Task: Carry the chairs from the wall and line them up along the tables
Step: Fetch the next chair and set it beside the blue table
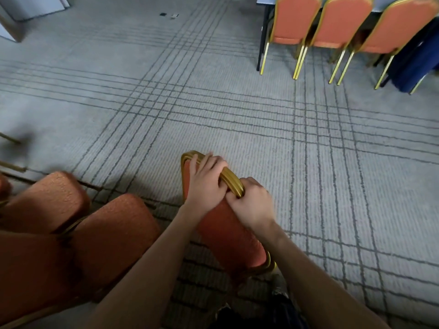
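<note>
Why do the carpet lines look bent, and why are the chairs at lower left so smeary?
Head view: the wide-angle lens bows the carpet lines; the lower-left chairs are blurred and dim, probably motion; the left hand and right hand gripping the held chair look sharp.

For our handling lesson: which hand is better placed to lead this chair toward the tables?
Probably right: the right hand grips the gold rail on the side nearer the lined-up chairs; the left hand grips farther away.
</note>
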Motion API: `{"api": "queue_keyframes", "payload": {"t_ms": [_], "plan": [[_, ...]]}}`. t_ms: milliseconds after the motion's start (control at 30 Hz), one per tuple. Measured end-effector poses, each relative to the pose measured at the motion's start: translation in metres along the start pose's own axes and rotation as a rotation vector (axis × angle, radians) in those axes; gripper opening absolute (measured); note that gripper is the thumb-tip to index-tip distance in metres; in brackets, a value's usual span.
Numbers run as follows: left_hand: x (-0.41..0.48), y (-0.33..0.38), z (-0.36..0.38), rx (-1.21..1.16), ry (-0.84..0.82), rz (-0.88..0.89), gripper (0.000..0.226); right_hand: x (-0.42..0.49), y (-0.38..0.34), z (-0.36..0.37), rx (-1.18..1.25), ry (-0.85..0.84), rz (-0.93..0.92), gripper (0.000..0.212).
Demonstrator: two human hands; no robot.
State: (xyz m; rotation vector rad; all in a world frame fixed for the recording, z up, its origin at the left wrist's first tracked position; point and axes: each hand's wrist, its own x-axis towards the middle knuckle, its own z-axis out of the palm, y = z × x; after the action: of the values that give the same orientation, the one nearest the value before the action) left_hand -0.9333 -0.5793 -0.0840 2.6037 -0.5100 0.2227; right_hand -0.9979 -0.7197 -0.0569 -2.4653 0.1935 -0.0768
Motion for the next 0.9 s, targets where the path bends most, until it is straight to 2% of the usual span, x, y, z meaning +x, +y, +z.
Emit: {"api": "queue_keyframes", "payload": {"t_ms": [167, 467, 900], "plan": [[0.014, -0.031, -0.007, -0.110, 0.031, -0.065, 0.027, 0.026, -0.020, 0.008, 0.016, -0.053, -0.042, 0.019], [0.050, -0.058, -0.011, -0.150, 0.047, -0.096, 0.028, 0.072, -0.038, 0.012, 0.014, -0.092, -0.070, 0.021], [0.113, -0.023, 0.008, -0.176, -0.020, -0.123, 0.033, 0.128, -0.002, -0.025, 0.019, -0.111, -0.025, 0.021]]}}
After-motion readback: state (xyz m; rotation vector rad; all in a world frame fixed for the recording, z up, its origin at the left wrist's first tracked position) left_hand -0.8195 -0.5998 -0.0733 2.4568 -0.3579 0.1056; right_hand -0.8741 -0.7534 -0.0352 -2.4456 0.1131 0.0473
